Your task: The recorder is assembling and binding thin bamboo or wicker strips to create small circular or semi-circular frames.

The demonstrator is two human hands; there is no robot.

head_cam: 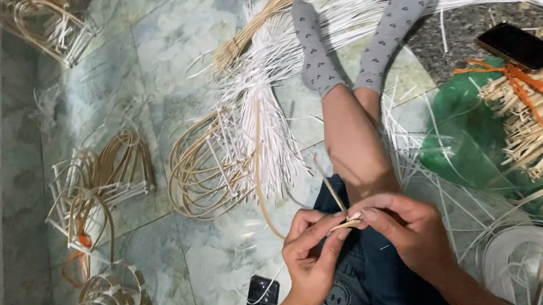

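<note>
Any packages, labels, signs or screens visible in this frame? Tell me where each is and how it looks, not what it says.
Phone: top right, lying on the speckled floor beside a pile of cane strips; flat dark rectangle, screen off.
Second dark device: bottom centre on the green tiled floor, next to the left hand; black rectangle, partly cut off.
No packages, labels or signs seen.

Bare left hand (pixel 310 261) and right hand (pixel 404 230), forearms without sleeves, dark blue denim shorts (pixel 366 277) with what may be a round pale print near the hem, lower legs bare, grey socks (pixel 316 49) dotted with small dark motifs.
</note>
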